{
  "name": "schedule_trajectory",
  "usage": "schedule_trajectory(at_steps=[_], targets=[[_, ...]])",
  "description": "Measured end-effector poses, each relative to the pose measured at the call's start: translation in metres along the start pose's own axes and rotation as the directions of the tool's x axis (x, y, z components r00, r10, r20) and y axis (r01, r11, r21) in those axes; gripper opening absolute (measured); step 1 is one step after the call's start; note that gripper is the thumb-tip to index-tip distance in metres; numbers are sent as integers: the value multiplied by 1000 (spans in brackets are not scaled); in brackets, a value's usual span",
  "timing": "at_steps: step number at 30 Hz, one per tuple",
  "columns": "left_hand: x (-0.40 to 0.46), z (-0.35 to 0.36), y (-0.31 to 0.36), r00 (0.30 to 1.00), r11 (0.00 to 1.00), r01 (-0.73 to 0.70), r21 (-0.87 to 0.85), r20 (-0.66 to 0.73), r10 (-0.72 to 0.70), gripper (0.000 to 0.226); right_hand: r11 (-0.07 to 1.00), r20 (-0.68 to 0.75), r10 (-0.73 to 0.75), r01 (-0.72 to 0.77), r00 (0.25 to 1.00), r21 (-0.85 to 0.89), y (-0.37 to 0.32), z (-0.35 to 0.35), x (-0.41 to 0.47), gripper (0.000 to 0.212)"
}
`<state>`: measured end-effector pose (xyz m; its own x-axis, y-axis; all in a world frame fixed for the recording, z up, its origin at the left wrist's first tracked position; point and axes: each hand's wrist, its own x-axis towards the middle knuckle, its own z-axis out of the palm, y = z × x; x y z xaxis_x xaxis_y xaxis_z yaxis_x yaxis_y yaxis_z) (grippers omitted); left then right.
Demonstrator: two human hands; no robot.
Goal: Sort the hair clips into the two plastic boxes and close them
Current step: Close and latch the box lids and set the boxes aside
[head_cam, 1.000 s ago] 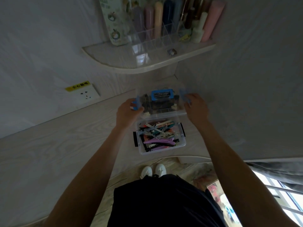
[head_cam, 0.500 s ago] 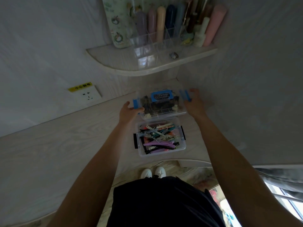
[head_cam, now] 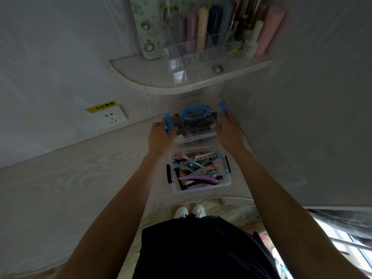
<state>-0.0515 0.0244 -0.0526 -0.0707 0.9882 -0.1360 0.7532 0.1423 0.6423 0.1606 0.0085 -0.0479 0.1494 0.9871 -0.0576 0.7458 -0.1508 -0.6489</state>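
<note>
Your pale wood-grain counter (head_cam: 80, 178) fills the lower left and runs into a corner between two grey walls. Above it a curved shelf (head_cam: 181, 85) carries a clear divided organiser (head_cam: 199, 49) packed with tall tubes in lilac, pink, cream and dark blue, with a printed case bearing rabbit pictures (head_cam: 149, 29) leaning at its left; its lettering is too small to read.

Your two bare forearms reach out over your dark top towards the far box. On the counter, the nearer clear box with black latches (head_cam: 201, 174) sits open-topped, with no lid visible on it, heaped with hair clips (head_cam: 198, 168) in purple, teal, white, orange and black. Just beyond it, touching or nearly so, is the clear box with blue latches (head_cam: 194, 125); its lid is on, with a blue handle on top, and dark clips show through its walls.

Your left hand (head_cam: 161, 135) holds that box's left end, fingers curled round the blue latch there. Your right hand (head_cam: 228, 129) is pressed to the right end with fingers loosely spread; the blue latch on that side stands up just past your fingertips.

On the left wall a white socket plate (head_cam: 111, 118) carries a yellow sticker (head_cam: 101, 106) with dark Chinese characters, too blurred to make out.
</note>
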Motion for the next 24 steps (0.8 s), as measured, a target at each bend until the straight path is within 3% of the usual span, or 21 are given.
schedule_trajectory(at_steps=[3,6,8,10,13,16,19,22,24], targets=[[1,0,-5,1000,986,25,-165,4,-24,58,1000,174,21,-23,984,8,4,5,2,79],[-6,-3,-4,996,936,90,-340,46,-79,64,990,143,-16,36,990,-136,6,2,-3,97],[-12,-5,-2,998,949,57,-311,-1,-60,63,987,60,-48,57,997,-149,4,-4,-11,83],[-22,-10,4,986,977,-116,-178,-136,92,56,976,-122,-138,114,983,-186,4,-11,-26,55],[-41,-15,25,927,930,-352,-109,-182,329,43,909,-418,-295,117,859,-401,13,-31,-65,25],[-57,-5,40,871,871,-490,-48,12,491,36,839,-530,-235,-105,815,-534,29,-51,-105,31],[-64,21,30,776,782,-616,99,251,579,57,761,-538,-22,-335,842,-555,41,-62,-125,53],[-72,46,16,753,714,-643,277,398,524,82,732,-475,146,-418,868,-538,48,-60,-132,67],[-74,54,9,775,714,-617,330,415,478,86,720,-455,176,-430,873,-546,51,-58,-133,63]])
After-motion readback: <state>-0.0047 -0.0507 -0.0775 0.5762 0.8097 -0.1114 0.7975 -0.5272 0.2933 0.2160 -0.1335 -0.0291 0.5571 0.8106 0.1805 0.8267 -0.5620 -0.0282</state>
